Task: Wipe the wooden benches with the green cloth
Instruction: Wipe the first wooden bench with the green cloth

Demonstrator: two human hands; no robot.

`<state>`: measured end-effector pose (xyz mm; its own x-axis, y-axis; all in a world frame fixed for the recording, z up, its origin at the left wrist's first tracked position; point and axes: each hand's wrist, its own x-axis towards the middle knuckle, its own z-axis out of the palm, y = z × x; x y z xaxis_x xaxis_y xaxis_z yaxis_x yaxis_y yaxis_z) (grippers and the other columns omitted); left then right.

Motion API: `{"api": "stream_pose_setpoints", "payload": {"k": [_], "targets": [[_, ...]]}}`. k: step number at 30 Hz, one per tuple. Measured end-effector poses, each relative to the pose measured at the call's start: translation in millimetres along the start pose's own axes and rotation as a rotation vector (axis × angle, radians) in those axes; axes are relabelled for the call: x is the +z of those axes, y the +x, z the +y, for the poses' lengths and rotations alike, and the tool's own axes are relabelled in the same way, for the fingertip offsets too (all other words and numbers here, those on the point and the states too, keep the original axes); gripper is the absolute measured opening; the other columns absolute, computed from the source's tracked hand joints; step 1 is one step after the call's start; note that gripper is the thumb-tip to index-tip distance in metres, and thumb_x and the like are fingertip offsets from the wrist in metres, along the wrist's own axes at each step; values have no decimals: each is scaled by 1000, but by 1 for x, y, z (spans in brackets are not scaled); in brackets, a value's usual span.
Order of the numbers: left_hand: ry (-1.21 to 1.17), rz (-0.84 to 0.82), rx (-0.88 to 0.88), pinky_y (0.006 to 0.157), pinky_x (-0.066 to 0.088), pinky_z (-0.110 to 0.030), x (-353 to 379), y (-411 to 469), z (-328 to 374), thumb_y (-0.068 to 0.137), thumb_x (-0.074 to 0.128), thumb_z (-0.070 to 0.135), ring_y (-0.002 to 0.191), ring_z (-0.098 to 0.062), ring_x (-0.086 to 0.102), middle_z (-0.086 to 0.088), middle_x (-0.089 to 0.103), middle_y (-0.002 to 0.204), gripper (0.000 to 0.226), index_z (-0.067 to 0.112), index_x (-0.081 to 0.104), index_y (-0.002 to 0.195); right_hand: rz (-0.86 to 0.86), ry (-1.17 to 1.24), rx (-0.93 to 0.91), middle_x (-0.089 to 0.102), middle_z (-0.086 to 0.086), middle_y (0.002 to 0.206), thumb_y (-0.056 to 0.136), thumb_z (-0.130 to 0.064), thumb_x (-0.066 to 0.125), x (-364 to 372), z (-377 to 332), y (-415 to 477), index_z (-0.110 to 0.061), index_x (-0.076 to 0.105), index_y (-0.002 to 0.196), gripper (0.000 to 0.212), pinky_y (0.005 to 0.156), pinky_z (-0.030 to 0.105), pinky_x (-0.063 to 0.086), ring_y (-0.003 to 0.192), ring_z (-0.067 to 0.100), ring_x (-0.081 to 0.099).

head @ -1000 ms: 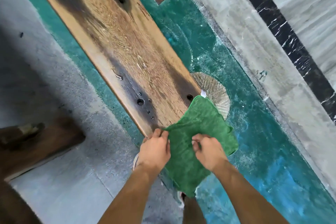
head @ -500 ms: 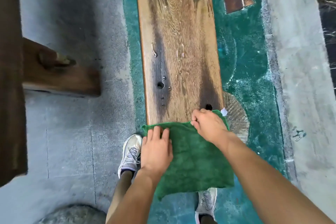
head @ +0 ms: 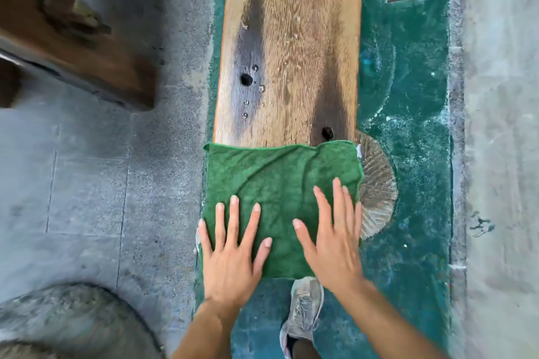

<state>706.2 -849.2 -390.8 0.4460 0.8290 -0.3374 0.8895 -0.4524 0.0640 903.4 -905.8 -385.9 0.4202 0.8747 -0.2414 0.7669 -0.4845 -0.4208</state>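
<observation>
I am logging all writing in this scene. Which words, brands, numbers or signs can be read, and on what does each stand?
None can be read.
The cloth, bench and shoe: no writing shows.
The white tag at the cloth's far right corner: too small to read.
The dark mark on the floor: a smear, no letters.

I see a matt, fuzzy green cloth (head: 280, 183) on the wooden counter (head: 291, 52), whose grain looks rough, weathered and dark-stained. Left of the counter the floor (head: 87, 183) is gritty grey stone; right of it, scuffed teal paint (head: 408, 96).
</observation>
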Motion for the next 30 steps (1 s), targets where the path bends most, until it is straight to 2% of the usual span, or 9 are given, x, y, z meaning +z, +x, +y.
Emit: {"api": "stream_pose_setpoints", "payload": {"k": [2,5,9,13,19,25,30], "targets": [[1,11,0,124,13,-68,1,-8,-1,102,31,64,159,-39,15,-12,13,174,70,31,29,164,-106,-64,-17,8,18,175,105,-64,32,14,1,-32,-18,26,166,76,124,68,19,161,38,13],[35,45,38,124,12,-68,16,1,-2,104,23,66,159,-39,13,-13,13,174,70,30,28,164,-170,-152,7,4,19,175,105,-70,21,36,18,-45,-26,15,168,78,121,72,19,162,39,9],[63,92,55,123,13,-69,22,-2,-1,103,26,67,159,-40,13,-14,13,174,71,31,25,165,-116,-190,76,7,19,175,102,-73,25,47,18,-43,-32,15,168,78,122,72,17,161,40,10],[52,140,56,122,15,-70,27,-17,1,101,30,67,159,-39,15,-13,15,174,72,33,26,164,-63,-202,49,9,20,175,100,-75,27,49,23,-56,-33,17,168,81,120,72,19,161,41,11],[65,209,50,119,22,-69,36,3,-8,99,36,68,159,-36,20,-9,20,173,71,37,31,163,38,-213,16,9,20,175,97,-78,28,58,20,-23,-35,19,167,83,119,71,16,161,42,11],[35,156,30,117,22,-71,36,16,-16,100,29,69,159,-39,16,-10,16,174,72,37,25,164,28,-223,22,8,17,175,97,-78,28,65,12,-16,-37,19,167,82,116,71,19,161,41,11],[33,143,30,119,16,-72,27,52,-25,101,24,68,160,-39,10,-12,9,175,73,35,19,166,100,-190,59,6,16,176,96,-77,28,67,0,15,-41,16,166,80,115,67,23,161,41,9]]}}
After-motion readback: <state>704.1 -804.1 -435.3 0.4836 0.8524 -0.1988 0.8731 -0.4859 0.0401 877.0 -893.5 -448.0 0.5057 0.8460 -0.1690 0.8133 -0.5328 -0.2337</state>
